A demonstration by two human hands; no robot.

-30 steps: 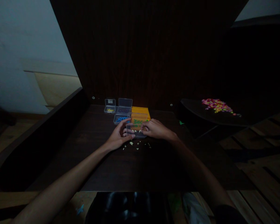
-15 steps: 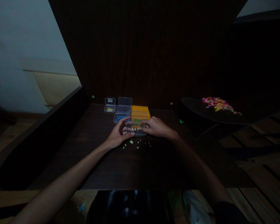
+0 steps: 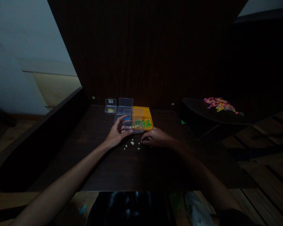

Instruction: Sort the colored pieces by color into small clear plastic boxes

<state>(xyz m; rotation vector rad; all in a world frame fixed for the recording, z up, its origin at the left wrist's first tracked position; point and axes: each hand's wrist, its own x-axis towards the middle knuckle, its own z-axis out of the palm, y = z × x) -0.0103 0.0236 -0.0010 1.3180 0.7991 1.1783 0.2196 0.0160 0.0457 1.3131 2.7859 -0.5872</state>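
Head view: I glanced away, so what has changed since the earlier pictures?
The right hand has drawn back from the clear box to the loose pale pieces. The left hand, still holding that box, has shifted it leftward and away. The orange box and bead heap stayed put.

Dim in here, very dim! The pale wall (image 3: 21, 34) beyond the left edge of the worktop (image 3: 99, 169) is the brightest patch, cool and bluish. Shadow pools towards the right edge, half swallowing the right forearm (image 3: 200, 169), while the left forearm (image 3: 68, 182) catches more light. Glare streaks a shiny black surface (image 3: 129, 208) below the near edge. The tiny pale pieces (image 3: 132, 143) look soft; the outer margins stretch.
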